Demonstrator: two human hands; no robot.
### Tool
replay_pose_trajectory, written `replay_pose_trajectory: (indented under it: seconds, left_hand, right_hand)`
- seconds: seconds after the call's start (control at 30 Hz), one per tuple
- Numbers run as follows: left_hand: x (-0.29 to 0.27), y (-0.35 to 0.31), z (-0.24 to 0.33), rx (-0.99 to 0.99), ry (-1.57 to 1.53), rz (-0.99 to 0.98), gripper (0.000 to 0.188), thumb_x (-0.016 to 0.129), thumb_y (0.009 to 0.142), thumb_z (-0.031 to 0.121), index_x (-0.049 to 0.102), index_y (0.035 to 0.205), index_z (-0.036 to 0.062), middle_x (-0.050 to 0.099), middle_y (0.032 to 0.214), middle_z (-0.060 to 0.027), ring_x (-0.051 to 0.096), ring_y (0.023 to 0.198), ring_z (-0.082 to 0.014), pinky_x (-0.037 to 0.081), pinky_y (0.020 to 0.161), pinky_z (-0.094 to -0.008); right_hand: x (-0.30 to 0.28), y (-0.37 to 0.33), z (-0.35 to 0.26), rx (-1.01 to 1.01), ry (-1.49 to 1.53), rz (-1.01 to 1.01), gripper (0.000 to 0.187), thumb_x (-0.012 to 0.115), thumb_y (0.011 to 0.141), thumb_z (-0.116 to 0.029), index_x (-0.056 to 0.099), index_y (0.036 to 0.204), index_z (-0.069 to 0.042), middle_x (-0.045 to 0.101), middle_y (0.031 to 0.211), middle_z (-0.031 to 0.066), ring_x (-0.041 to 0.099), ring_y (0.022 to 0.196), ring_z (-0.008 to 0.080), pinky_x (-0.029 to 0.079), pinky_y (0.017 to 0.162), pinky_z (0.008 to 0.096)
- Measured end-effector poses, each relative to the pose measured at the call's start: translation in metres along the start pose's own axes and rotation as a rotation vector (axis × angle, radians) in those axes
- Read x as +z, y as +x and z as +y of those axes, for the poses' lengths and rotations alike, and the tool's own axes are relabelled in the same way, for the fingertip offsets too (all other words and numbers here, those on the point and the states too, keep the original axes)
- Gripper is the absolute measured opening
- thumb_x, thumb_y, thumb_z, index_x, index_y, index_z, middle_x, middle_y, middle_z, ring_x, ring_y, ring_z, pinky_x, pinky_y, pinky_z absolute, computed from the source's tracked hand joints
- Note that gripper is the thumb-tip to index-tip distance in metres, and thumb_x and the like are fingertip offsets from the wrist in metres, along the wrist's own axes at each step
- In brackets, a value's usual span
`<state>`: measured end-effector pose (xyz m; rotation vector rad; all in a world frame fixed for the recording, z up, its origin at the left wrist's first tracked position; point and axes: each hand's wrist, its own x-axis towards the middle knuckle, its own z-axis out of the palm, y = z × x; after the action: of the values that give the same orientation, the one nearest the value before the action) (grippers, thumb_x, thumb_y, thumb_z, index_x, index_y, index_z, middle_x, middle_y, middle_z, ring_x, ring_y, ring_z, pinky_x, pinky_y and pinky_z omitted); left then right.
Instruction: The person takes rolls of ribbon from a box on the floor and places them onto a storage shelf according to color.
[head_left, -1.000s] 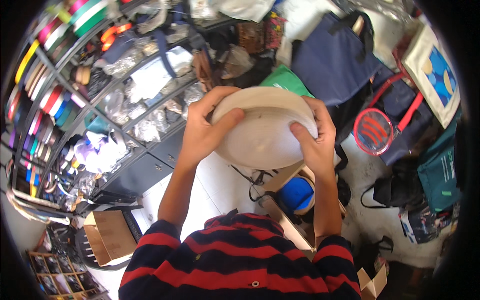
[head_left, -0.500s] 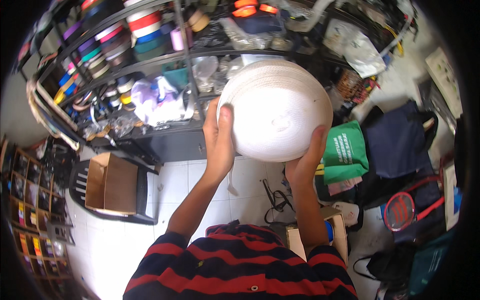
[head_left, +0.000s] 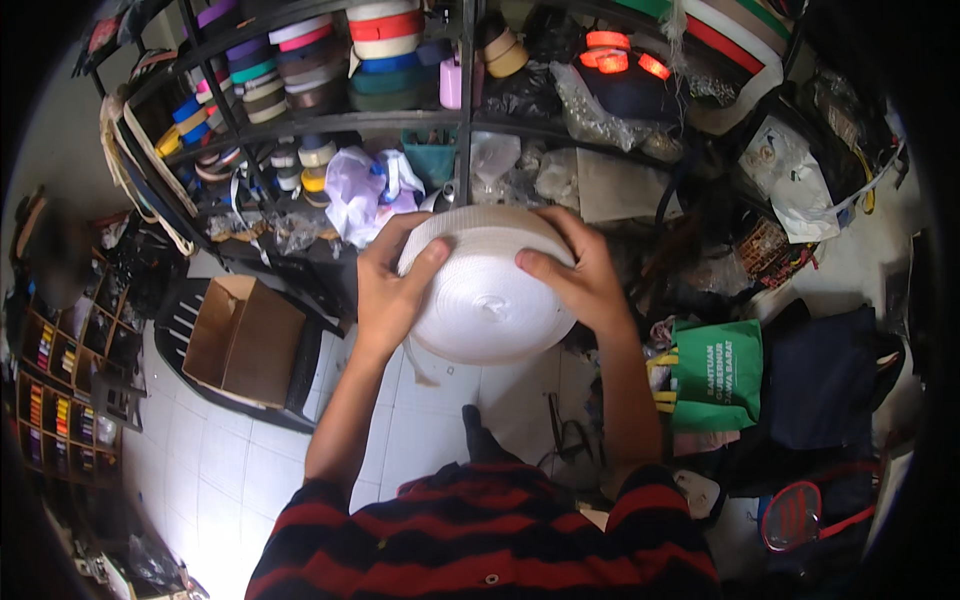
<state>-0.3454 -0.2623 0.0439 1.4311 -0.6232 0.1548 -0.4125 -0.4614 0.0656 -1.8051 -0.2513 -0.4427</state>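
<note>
A large roll of white webbing (head_left: 490,300) is held up in front of me, its flat coiled side facing me. My left hand (head_left: 395,285) grips its left edge, thumb on the flat side and fingers behind the rim. On the upper right edge my right hand (head_left: 580,265) holds it the same way, thumb pressed on the coil and fingers round the back. A loose end of the webbing (head_left: 422,370) dangles below the roll near my left wrist.
Ahead stands a black shelf rack (head_left: 300,128) stacked with coloured rolls. An open cardboard box (head_left: 245,340) sits on a black plastic chair (head_left: 180,335) at left. To the right are a green bag (head_left: 715,375), a dark blue bag (head_left: 825,380) and a red racket (head_left: 795,515).
The roll has come lower, slightly left and farther from the camera. My right hand has moved from its lower right edge to its upper right. The view has shifted, showing more of the shelves.
</note>
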Motion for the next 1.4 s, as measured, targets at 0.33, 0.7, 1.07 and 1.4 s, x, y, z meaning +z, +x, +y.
replay_pose_trajectory:
  seconds: [0.33, 0.7, 1.07, 1.4]
  left_hand:
    - [-0.010, 0.060, -0.071, 0.007, 0.069, 0.298, 0.043, 0.036, 0.100, 0.037, 0.052, 0.108, -0.0021, 0.054, 0.097, -0.0075, 0.045, 0.094, -0.0132, 0.034, 0.087, -0.0270]
    - [-0.114, 0.066, -0.082, -0.124, 0.200, 0.817, 0.042, 0.041, 0.099, 0.037, 0.058, 0.098, -0.0018, 0.051, 0.079, -0.0006, 0.043, 0.077, -0.0081, 0.036, 0.071, -0.0232]
    - [-0.247, 0.045, -0.059, -0.129, 0.319, 0.755, 0.037, 0.040, 0.099, 0.031, 0.054, 0.111, -0.0014, 0.055, 0.092, -0.0059, 0.046, 0.088, -0.0125, 0.038, 0.080, -0.0268]
    - [-0.332, 0.045, -0.077, 0.096, -0.101, 0.984, 0.059, 0.043, 0.097, 0.036, 0.020, 0.144, 0.0077, 0.033, 0.137, -0.0141, 0.030, 0.126, -0.0229, 0.022, 0.107, -0.0355]
  right_hand:
    - [0.034, 0.078, 0.100, -0.080, 0.506, 0.347, 0.035, 0.056, 0.089, -0.016, 0.049, 0.119, 0.000, 0.055, 0.111, 0.0100, 0.051, 0.101, 0.0153, 0.042, 0.087, 0.0292]
    - [0.151, 0.166, 0.144, 0.160, 0.879, -0.171, 0.044, 0.061, 0.084, -0.021, 0.044, 0.121, -0.002, 0.051, 0.110, 0.0095, 0.048, 0.101, 0.0150, 0.037, 0.090, 0.0316]
    - [0.283, 0.213, 0.105, 0.194, 0.714, -0.259, 0.040, 0.064, 0.086, -0.028, 0.052, 0.113, -0.001, 0.057, 0.102, 0.0086, 0.051, 0.093, 0.0135, 0.041, 0.083, 0.0293]
    - [0.443, 0.195, 0.061, 0.361, 1.021, -0.008, 0.073, 0.045, 0.092, -0.056, 0.019, 0.145, -0.013, 0.026, 0.146, 0.0103, 0.030, 0.133, 0.0263, 0.025, 0.108, 0.0443]
